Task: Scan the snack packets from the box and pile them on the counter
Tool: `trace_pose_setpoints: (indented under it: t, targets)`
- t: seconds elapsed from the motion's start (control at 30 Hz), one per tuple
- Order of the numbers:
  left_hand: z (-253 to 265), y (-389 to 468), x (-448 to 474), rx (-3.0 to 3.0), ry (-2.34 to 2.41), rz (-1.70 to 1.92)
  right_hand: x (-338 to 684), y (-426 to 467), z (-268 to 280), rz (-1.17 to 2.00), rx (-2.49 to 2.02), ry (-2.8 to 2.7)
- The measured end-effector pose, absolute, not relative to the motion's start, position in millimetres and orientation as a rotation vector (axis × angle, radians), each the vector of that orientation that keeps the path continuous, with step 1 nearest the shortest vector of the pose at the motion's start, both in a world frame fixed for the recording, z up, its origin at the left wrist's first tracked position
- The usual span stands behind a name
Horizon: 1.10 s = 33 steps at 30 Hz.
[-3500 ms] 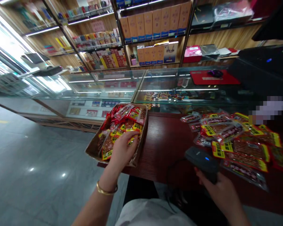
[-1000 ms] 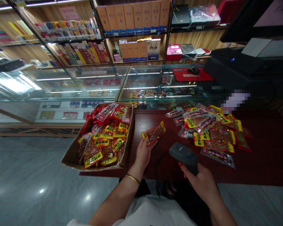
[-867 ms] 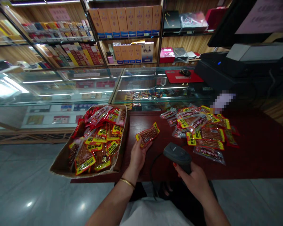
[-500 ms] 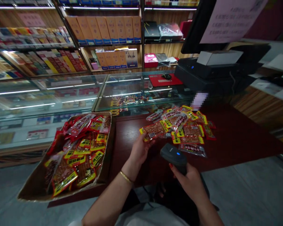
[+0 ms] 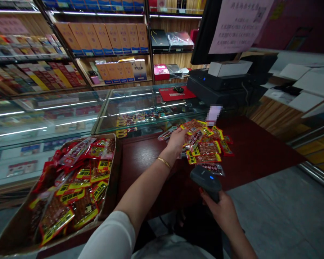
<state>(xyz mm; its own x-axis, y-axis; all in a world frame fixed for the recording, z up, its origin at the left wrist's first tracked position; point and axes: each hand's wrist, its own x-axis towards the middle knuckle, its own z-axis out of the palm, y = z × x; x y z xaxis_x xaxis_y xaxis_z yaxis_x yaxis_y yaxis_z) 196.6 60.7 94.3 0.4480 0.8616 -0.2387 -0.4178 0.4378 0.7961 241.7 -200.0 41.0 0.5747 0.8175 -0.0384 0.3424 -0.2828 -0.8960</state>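
My left hand [image 5: 177,140] reaches over the pile on the dark red counter, its fingers closed at the left end of a yellow-edged snack packet [image 5: 192,126]. Around it lie several other clear, red and yellow snack packets [image 5: 208,147], heaped and overlapping. A handheld barcode scanner [image 5: 205,178] is gripped in my right hand [image 5: 221,208], its blue light showing and its head just in front of the pile. One clear packet [image 5: 212,168] with dark contents lies close beyond the scanner. My left fingertips are partly hidden.
A cardboard box [image 5: 112,169] full of snack packets stands at left. A phone [image 5: 214,115] with a blurred screen is behind the pile. The glass display case [image 5: 140,97] runs along the back, with a red mouse mat [image 5: 175,95] and black register [image 5: 213,88] on it.
My left hand has moved forward and right, carrying the snack packet onto the back of the pile. The scanner stays in my right hand. The view has turned slightly right.
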Motion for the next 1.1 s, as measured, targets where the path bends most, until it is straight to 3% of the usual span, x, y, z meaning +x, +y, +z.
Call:
trace_pose_setpoints:
  t: [0.23, 0.4, 0.6, 0.77, 0.93, 1.1]
  targets:
    - [101, 51, 139, 1.380, 1.033, 1.030, 227, -188, 50, 0.644, -1.801, -0.978]
    - [98, -16, 27, 1.840, 1.158, 1.024, 220, -180, 44, 0.706, -1.788, -1.066]
    - [132, -52, -131, 1.915, 1.857, 1.003, 217, -167, 29, 0.799, -1.879, -1.177]
    - [142, -51, -209, 2.025, 2.293, 0.475, 202, -157, 32, 0.823, -1.855, -1.212]
    - [119, -36, -199, 2.465, 1.943, -0.063, 192, -158, 33, 0.892, -1.827, -1.240]
    - [102, -1, -184, 2.636, 1.843, -0.297, 195, -161, 30, 0.929, -1.843, -1.205]
